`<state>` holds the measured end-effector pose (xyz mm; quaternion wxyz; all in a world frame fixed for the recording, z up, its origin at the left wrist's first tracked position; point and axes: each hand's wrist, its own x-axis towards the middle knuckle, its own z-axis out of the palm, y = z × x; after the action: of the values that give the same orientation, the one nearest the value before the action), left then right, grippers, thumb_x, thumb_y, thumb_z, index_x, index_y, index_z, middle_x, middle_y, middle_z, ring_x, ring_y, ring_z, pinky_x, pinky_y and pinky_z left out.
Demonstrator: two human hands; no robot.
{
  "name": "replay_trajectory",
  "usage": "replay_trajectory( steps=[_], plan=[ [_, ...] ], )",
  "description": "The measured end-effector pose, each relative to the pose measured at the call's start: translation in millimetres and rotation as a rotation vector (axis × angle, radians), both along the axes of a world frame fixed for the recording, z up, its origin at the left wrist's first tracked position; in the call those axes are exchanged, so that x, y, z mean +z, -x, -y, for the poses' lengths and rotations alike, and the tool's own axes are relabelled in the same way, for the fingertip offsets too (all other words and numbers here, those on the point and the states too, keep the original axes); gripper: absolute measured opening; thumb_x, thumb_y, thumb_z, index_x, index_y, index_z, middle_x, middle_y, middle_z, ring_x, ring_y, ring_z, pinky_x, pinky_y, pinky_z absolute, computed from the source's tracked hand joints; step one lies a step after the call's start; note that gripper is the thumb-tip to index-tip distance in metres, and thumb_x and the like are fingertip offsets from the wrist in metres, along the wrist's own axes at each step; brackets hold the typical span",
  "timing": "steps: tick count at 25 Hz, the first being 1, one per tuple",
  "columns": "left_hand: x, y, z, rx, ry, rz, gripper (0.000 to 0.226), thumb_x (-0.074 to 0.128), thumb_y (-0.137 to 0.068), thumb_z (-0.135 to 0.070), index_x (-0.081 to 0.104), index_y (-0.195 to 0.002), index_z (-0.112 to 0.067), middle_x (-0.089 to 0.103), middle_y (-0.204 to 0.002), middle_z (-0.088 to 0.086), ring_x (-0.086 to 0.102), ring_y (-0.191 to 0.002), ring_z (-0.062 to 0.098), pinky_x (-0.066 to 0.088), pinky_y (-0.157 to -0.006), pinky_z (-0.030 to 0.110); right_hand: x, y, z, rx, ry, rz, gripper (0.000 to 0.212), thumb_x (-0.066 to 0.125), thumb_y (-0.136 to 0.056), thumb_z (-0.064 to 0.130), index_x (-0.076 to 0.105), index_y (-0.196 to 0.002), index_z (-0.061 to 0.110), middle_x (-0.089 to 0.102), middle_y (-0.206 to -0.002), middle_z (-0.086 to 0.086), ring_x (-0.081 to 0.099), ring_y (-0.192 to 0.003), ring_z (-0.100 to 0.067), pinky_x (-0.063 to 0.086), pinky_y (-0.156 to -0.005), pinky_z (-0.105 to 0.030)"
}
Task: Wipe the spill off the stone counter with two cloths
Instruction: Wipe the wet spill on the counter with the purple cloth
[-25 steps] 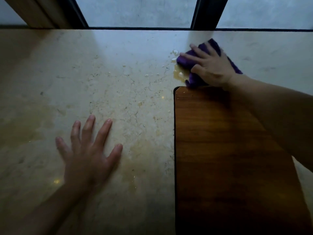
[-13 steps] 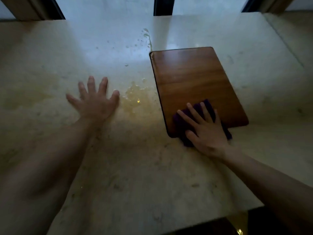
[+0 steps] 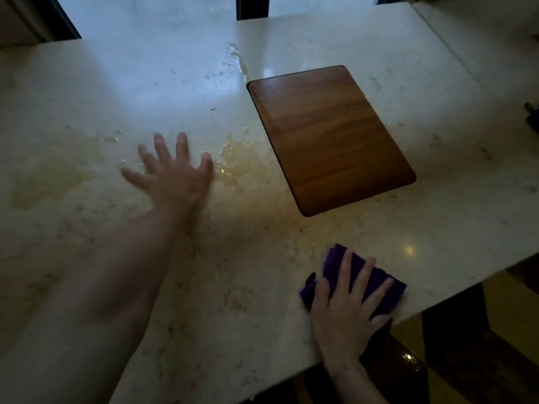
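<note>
A pale stone counter (image 3: 379, 223) carries a yellowish spill (image 3: 242, 161) just left of a wooden board, with droplets trailing toward the far edge. My left hand (image 3: 172, 173) lies flat and spread on the stone beside the puddle, holding nothing. My right hand (image 3: 347, 304) presses flat on a purple cloth (image 3: 335, 263) at the counter's near edge, fingers apart on top of it. Only one cloth is in view.
A brown wooden board (image 3: 329, 135) lies on the counter to the right of the spill. A faint wet patch (image 3: 49, 176) marks the stone at far left. A dark object (image 3: 532, 115) sits at the right edge. Below the near edge is a dark floor.
My right hand has dragged the purple cloth from the far end of the board, over it, down to the counter's near edge. My left hand stayed flat beside the spill.
</note>
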<state>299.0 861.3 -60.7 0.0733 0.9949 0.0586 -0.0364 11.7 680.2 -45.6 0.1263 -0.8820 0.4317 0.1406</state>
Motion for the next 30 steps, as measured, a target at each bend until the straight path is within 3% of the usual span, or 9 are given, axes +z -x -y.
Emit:
replay_trajectory(
  steps=[5,14,17,24,30],
  plan=[
    [-3,-3,-2,-0.003,0.002,-0.015,0.077,0.012,-0.086,-0.074,0.009,-0.154,-0.039,0.007,-0.165,0.008,0.005,-0.149,0.042,0.001,-0.107,0.078,-2,-82,-21,0.038,0.015,0.038,0.073,0.01,-0.094,0.063,-0.021,-0.153,0.033,-0.02,-0.164,-0.008,-0.02,-0.146,-0.045,0.003,-0.115,-0.07],
    [-10,-6,3,0.025,-0.043,-0.006,0.075,0.024,-0.087,-0.07,0.018,-0.154,-0.038,0.016,-0.164,0.008,0.011,-0.149,0.04,0.006,-0.107,0.077,-17,-357,3,0.13,0.07,0.172,0.071,0.018,-0.094,0.06,0.004,-0.157,0.032,-0.002,-0.167,-0.01,-0.012,-0.147,-0.05,-0.003,-0.11,-0.075],
    [-8,-7,6,0.026,-0.073,0.025,0.075,0.036,-0.084,-0.066,0.035,-0.151,-0.033,0.027,-0.161,0.011,0.021,-0.147,0.041,0.011,-0.106,0.077,-19,-454,8,0.169,0.086,0.193,0.072,0.022,-0.092,0.059,0.006,-0.157,0.033,-0.001,-0.167,-0.01,-0.012,-0.146,-0.051,-0.005,-0.109,-0.075],
    [-9,-8,6,0.047,-0.13,0.113,0.075,0.05,-0.074,-0.063,0.052,-0.142,-0.031,0.04,-0.155,0.01,0.038,-0.14,0.042,0.016,-0.108,0.074,-12,-636,11,0.47,0.062,0.175,0.068,0.016,-0.094,0.059,0.006,-0.157,0.035,-0.001,-0.167,-0.005,-0.01,-0.148,-0.047,-0.006,-0.111,-0.073],
    [-1,-3,6,0.053,-0.108,-0.046,0.076,0.037,-0.083,-0.069,0.028,-0.152,-0.039,0.021,-0.164,0.005,0.015,-0.15,0.037,0.011,-0.108,0.076,-6,-649,27,1.019,-0.034,0.204,0.061,0.017,-0.092,0.053,0.012,-0.152,0.051,0.006,-0.167,0.009,-0.008,-0.152,-0.034,-0.007,-0.117,-0.064]
  ],
)
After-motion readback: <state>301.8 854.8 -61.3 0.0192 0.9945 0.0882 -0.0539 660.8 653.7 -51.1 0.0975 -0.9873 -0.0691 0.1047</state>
